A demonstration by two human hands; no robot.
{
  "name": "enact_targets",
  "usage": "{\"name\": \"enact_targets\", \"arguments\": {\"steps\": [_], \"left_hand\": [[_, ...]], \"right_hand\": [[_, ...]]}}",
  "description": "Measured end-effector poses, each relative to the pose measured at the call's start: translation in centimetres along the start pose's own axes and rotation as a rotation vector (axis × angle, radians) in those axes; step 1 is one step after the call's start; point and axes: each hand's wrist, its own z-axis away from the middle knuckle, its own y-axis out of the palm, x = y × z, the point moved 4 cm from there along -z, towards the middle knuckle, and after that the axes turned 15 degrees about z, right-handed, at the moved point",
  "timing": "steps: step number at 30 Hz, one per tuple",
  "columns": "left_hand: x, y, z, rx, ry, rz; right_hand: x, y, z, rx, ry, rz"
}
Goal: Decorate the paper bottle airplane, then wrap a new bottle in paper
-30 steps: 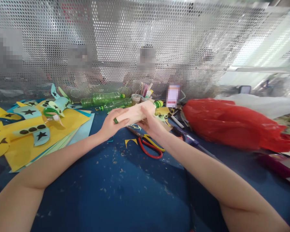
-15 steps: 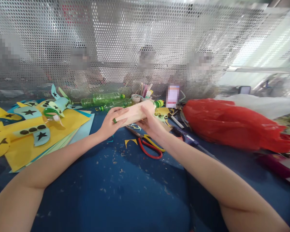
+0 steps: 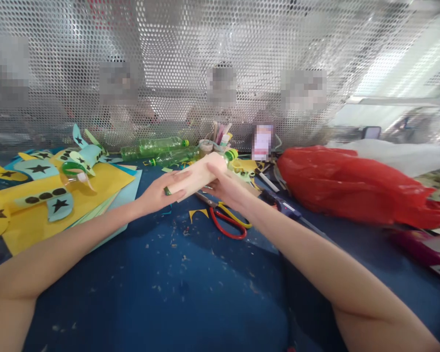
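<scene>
A green plastic bottle wrapped in a pale pinkish sheet is held above the blue table, its capped neck pointing to the upper right. My left hand is closed round the bottom end, where a bit of green shows. Near the neck end, my right hand grips it with the thumb on top and the fingers underneath. Just below the right hand lie scissors with red and yellow handles. A yellow paper scrap is beside them.
Paper-covered bottle planes lie on coloured sheets at left. Green bottles, a cup of sticks and a phone are at the back. A glue gun and a red plastic bag are at right.
Both hands have shifted slightly left and down with the wrapped bottle, which now tilts a little more steeply. Both hands keep hold of it.
</scene>
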Motion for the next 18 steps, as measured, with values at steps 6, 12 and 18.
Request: {"name": "enact_targets", "arguments": {"steps": [6,12,18], "left_hand": [[0.0,-1.6,2.1,-0.046,-0.118,-0.003],[1.6,-2.5,3.5,-0.14,-0.271,-0.001],[2.5,-1.7,3.9,-0.151,-0.283,-0.003]], "right_hand": [[-0.2,-3.0,1.8,0.126,-0.148,0.995],[-2.3,-4.2,6.0,0.038,-0.476,1.846],[-3.2,-3.0,6.6,-0.03,-0.49,1.948]]}}
